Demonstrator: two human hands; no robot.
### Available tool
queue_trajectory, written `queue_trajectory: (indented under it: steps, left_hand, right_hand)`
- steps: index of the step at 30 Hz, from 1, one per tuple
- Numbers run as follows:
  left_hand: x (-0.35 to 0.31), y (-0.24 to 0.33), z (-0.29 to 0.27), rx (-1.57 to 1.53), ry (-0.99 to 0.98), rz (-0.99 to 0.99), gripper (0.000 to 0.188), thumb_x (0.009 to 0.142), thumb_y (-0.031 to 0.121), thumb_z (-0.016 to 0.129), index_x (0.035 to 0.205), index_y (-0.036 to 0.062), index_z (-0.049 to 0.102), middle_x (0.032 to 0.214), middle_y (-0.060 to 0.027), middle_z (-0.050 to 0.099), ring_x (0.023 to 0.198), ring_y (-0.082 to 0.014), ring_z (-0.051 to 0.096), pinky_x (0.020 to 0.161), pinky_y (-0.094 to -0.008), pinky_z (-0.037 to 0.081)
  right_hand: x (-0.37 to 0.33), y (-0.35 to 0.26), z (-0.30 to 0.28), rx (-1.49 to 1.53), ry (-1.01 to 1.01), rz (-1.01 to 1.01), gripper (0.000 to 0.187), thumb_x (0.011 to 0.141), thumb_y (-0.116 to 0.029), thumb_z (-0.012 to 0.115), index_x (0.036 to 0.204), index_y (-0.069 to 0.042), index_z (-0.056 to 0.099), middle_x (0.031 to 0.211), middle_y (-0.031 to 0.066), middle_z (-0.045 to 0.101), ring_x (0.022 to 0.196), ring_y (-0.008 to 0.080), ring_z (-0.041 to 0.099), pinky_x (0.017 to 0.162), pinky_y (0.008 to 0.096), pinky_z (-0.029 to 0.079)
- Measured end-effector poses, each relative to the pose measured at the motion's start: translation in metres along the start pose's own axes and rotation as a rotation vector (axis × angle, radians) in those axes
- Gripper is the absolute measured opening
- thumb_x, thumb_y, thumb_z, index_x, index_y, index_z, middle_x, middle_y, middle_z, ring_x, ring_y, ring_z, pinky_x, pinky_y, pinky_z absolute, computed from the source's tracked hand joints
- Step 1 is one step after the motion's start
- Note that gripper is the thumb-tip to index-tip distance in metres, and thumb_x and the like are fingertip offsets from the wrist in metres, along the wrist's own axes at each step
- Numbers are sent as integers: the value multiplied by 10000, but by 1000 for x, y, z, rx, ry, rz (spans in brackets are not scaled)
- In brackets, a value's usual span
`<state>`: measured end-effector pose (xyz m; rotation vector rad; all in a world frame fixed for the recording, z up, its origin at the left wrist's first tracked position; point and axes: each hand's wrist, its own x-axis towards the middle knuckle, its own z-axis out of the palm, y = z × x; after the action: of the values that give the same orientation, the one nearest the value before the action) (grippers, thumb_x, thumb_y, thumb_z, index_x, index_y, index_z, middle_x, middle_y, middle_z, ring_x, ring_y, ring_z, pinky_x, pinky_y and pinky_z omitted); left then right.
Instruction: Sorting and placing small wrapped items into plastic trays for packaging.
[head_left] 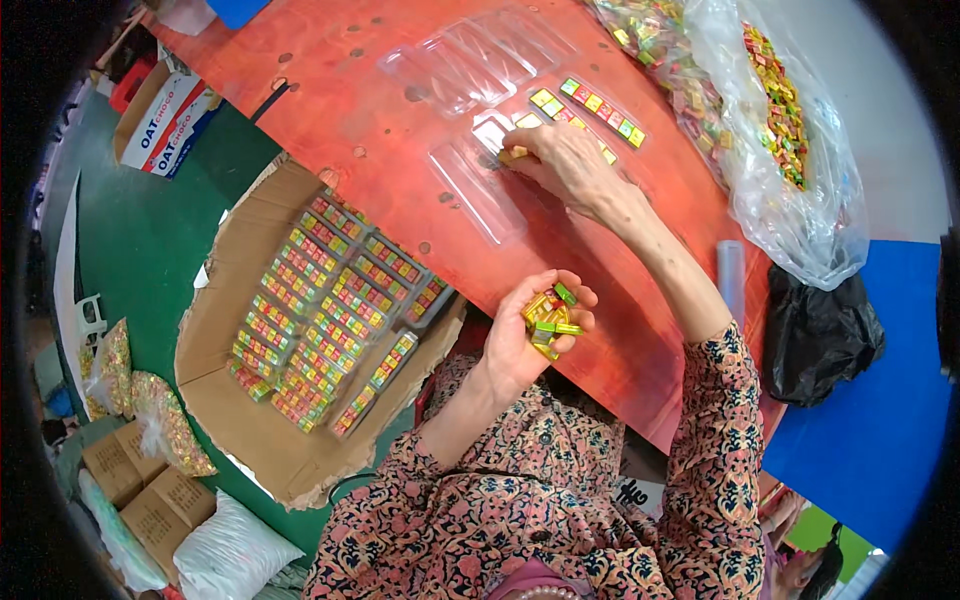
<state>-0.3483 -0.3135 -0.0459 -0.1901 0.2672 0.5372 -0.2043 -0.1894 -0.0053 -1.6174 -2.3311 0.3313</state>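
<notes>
My left hand [512, 340] is cupped palm up at the table's near edge, holding a heap of small wrapped sweets [546, 316], mostly yellow with some green. Over the transparent plastic tray [490, 135], my right hand [575, 168] reaches with bent fingers. Its fingertips pinch a small yellowish piece, apparently another wrapped sweet [514, 153]; the fingers partly hide it. Just beyond the hand, two tray slots hold rows of red, yellow and green sweets [603, 112]. An unfilled slot [475, 195] lies left of my right hand.
Transparent trays [480, 60] lie at the table's far side. Large plastic bags of sweets [775, 110] stand at the right, above a black bag [825, 335]. Left of the red table [370, 130], an open carton [225, 400] contains filled trays [330, 320].
</notes>
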Motion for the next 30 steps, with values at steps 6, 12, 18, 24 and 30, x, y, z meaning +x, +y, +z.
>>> queue_trajectory:
  steps: [6,12,18,24,30]
  left_hand:
    - [-1,-1,3,49,44,37,251,877,269,441,935,54,555,861,-120,610,692,-221,617,393,-231,418]
    - [0,-1,-2,28,-20,23,271,879,256,419,950,38,564,928,-155,594,740,-253,593,425,-248,433]
    - [1,-1,-2,25,5,22,269,880,255,417,938,36,562,922,-155,594,730,-255,594,416,-251,433]
    - [1,0,-3,30,-14,40,268,882,250,413,939,35,563,926,-158,592,729,-257,597,412,-251,434]
    - [1,-1,0,-13,-19,26,264,888,235,408,946,29,562,929,-163,590,733,-262,597,410,-253,442]
  right_hand:
    - [0,-3,0,-185,8,-146,90,756,-110,543,817,-45,550,701,124,564,637,305,565,525,399,418]
    - [-3,-5,-7,-273,-26,-171,104,743,-70,489,833,-60,539,737,103,554,619,291,562,516,388,421]
    - [-5,-2,-3,-332,40,-231,94,739,-75,494,786,-51,572,729,132,572,620,283,593,488,379,446]
    - [-13,2,-14,-195,49,7,157,773,-140,556,910,-77,600,738,114,597,681,280,589,591,381,454]
    - [-27,3,-16,24,-116,63,198,768,-172,589,933,-63,605,753,133,613,705,308,583,621,380,449]
